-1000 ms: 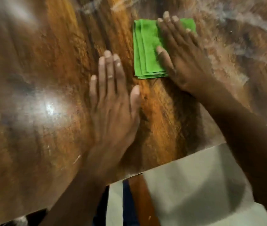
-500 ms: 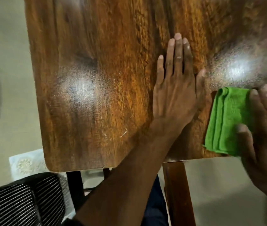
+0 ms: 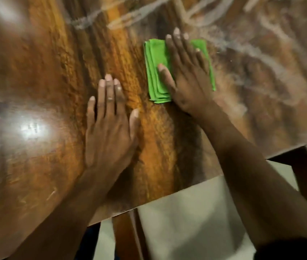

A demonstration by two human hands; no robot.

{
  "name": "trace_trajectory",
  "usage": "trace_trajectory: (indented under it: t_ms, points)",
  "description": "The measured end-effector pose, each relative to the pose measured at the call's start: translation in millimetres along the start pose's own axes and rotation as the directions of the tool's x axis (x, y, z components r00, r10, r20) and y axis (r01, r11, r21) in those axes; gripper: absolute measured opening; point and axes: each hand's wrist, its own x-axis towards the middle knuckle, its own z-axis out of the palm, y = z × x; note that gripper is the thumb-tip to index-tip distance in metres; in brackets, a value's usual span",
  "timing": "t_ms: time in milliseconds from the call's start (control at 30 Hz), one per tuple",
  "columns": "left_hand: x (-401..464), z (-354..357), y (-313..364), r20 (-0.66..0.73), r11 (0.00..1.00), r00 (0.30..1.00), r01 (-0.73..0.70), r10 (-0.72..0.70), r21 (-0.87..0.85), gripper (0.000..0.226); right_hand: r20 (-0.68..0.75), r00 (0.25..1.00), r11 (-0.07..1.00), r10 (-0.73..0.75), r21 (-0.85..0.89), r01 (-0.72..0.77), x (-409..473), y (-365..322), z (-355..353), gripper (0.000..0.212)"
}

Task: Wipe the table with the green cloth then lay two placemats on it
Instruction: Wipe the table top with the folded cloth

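Both arms reach forward. Left hand lies flat, palm down, fingers straight and close together, thumb out to the side. Right hand is further out, also flat with fingers extended and slightly spread, pressing down.

Green cloth partly under right hand

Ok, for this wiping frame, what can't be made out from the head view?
- Placemats: none in the head view; wherever they are lies outside the frame.
- Green cloth: its middle and right part are hidden under the right hand.
- Table: far, left and right edges are cut off by the frame.
- Pale streaks on the tabletop: motion blur leaves it unclear whether they are moisture, dust or glare.
- Left hand covers the wood beneath it.
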Motion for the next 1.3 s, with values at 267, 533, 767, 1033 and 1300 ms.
trace_trajectory:
  t_ms: [267, 533, 767, 1033, 1300]
  points:
    - [-1, 5, 1, -0.057, 0.999, 0.998, -0.023, 0.021, -0.033, 0.072, 0.161, 0.986, 0.997, 0.032, 0.058, -0.042, -139, 19, -31, 0.067]
    - [-2, 18, 1, -0.111, 0.998, 0.993, -0.033, 0.026, -0.061, 0.072, 0.162, 0.984, 0.993, 0.078, 0.078, -0.092, -152, 27, -32, 0.068]
    - [0, 16, 1, -0.122, 0.998, 0.992, -0.047, 0.041, -0.048, 0.070, 0.045, 0.998, 0.999, -0.038, 0.022, 0.037, 14, 43, -10, 0.068]
    - [0, 8, 6, -0.102, 0.997, 0.994, -0.042, 0.035, -0.065, 0.069, 0.048, 0.993, 0.994, -0.105, -0.003, 0.106, -17, 56, -15, 0.065]
    - [-1, 11, 4, -0.121, 0.998, 0.991, -0.057, 0.053, -0.026, 0.069, 0.173, 0.983, 0.996, -0.064, 0.071, 0.053, -148, 79, -42, 0.067]
